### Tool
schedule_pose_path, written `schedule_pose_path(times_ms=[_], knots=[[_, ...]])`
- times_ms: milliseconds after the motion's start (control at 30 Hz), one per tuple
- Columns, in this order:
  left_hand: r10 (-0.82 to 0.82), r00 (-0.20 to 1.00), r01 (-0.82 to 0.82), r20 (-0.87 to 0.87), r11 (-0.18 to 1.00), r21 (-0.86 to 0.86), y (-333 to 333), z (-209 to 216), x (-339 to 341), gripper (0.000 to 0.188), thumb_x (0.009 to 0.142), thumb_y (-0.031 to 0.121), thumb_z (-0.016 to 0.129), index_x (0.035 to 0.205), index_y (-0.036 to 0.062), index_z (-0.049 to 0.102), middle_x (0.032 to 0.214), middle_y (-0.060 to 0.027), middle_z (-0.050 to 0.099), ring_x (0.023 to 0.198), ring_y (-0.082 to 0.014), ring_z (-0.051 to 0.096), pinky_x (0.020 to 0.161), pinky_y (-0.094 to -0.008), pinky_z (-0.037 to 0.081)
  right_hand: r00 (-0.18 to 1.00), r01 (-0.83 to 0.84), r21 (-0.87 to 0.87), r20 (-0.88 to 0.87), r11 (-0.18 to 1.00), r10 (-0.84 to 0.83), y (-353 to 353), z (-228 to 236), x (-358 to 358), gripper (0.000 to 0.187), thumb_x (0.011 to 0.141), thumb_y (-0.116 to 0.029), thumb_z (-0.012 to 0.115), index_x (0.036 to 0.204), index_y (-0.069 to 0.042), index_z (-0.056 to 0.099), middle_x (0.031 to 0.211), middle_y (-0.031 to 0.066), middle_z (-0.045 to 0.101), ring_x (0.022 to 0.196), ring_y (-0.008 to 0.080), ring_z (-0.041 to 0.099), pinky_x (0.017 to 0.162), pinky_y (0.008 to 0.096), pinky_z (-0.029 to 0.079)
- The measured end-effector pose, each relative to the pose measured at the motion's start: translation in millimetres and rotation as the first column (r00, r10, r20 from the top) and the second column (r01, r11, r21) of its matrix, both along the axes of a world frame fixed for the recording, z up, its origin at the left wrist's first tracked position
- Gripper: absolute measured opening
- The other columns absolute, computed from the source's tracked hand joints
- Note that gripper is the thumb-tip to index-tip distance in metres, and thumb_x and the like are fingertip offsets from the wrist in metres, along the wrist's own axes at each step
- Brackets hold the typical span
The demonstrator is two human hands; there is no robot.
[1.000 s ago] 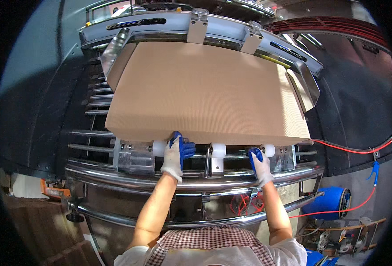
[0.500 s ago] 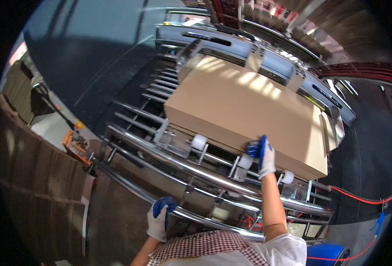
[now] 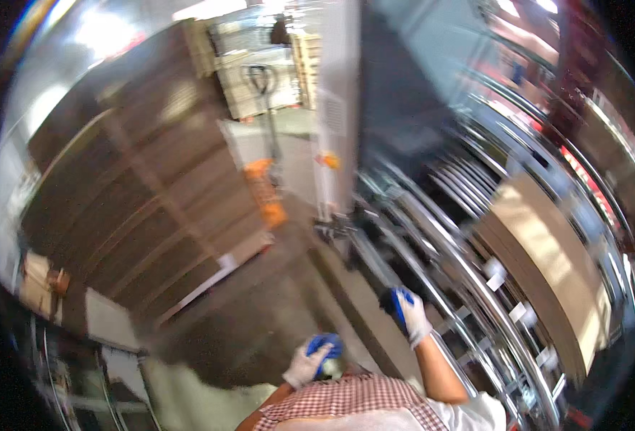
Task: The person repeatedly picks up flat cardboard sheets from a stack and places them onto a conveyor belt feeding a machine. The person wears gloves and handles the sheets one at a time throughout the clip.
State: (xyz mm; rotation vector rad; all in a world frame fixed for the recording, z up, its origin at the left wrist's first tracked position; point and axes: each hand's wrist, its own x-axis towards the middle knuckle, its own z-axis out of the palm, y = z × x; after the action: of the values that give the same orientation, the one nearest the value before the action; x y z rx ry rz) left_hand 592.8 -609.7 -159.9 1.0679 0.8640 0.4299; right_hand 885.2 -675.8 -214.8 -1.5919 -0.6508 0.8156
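Note:
My left hand (image 3: 311, 360), in a white glove with a blue-coated palm, is raised just in front of my checked apron (image 3: 360, 395). Its fingers look curled, but blur hides whether anything is in them. My right hand (image 3: 412, 316), gloved the same way, is up beside the machine's chrome rails (image 3: 439, 287). Its fingers point forward, apart from any object, and nothing shows in them. Further right, a stack of brown cardboard sheets (image 3: 547, 244) lies on the machine's bed, away from both hands.
At the left towers a tall stack of brown cardboard (image 3: 145, 187). Beyond it stands an orange pallet jack (image 3: 265, 190) with a dark upright handle, near a pale post (image 3: 337, 108). More stacked boards (image 3: 256, 79) are at the back. White rollers (image 3: 495, 273) line the machine's near side.
My view has swung left, so the machine and its sheet stack sit further right. My right hand has come away from the stack's front edge and drawn back toward me.

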Motion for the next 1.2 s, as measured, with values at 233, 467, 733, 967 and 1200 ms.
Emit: schedule_pose_path(times_ms=[233,467,733,967,1200], knots=[[0.237,0.941,-0.116,-0.242,0.897,0.427,98,14,-113,0.041,0.085,0.029,0.070,0.117,0.0051,0.061,0.109,-0.0127,0.067,0.099,-0.0232,0.065,0.088,-0.0339,0.050,0.781,-0.622,-0.075,0.012,0.780,0.624,175,55,-186,0.036,0.096,-0.028,0.053,0.115,0.001,0.063,0.101,0.0083,0.069,0.088,0.0139,0.064,0.078,0.0262,0.051],[0.565,0.754,-0.155,-0.336,0.650,0.744,211,37,-208,0.062,0.078,0.041,0.074,0.125,0.0056,0.054,0.116,-0.0158,0.061,0.106,-0.0297,0.060,0.092,-0.0379,0.047,0.654,-0.752,-0.065,0.043,0.655,0.755,334,41,-250,0.031,0.094,-0.023,0.054,0.113,-0.002,0.065,0.100,0.0094,0.070,0.087,0.0135,0.066,0.080,0.0278,0.051],[0.807,0.551,0.009,-0.212,0.248,0.969,424,153,-289,0.071,0.072,0.043,0.077,0.127,0.0049,0.051,0.124,-0.0181,0.055,0.117,-0.0356,0.050,0.102,-0.0446,0.038,0.581,-0.765,-0.065,0.361,0.641,0.729,527,98,-283,0.032,0.092,-0.030,0.054,0.112,-0.008,0.066,0.103,0.0135,0.068,0.096,0.0253,0.065,0.085,0.0338,0.048],[0.850,0.522,0.244,0.074,-0.232,0.942,594,244,-326,0.076,0.071,0.037,0.080,0.132,0.0074,0.048,0.132,-0.0168,0.051,0.123,-0.0358,0.046,0.107,-0.0480,0.034,0.597,-0.783,0.220,0.529,0.582,0.603,699,151,-309,0.034,0.088,-0.022,0.062,0.115,-0.003,0.061,0.105,0.0199,0.066,0.102,0.0323,0.062,0.090,0.0379,0.048],[0.874,0.454,0.404,0.174,-0.376,0.834,714,304,-362,0.080,0.067,0.042,0.080,0.133,0.0092,0.047,0.134,-0.0156,0.048,0.125,-0.0352,0.044,0.108,-0.0500,0.030,0.616,-0.739,0.379,0.715,0.556,0.331,803,251,-367,0.038,0.086,-0.018,0.064,0.121,-0.003,0.058,0.112,0.0190,0.063,0.105,0.0327,0.061,0.090,0.0382,0.048]])
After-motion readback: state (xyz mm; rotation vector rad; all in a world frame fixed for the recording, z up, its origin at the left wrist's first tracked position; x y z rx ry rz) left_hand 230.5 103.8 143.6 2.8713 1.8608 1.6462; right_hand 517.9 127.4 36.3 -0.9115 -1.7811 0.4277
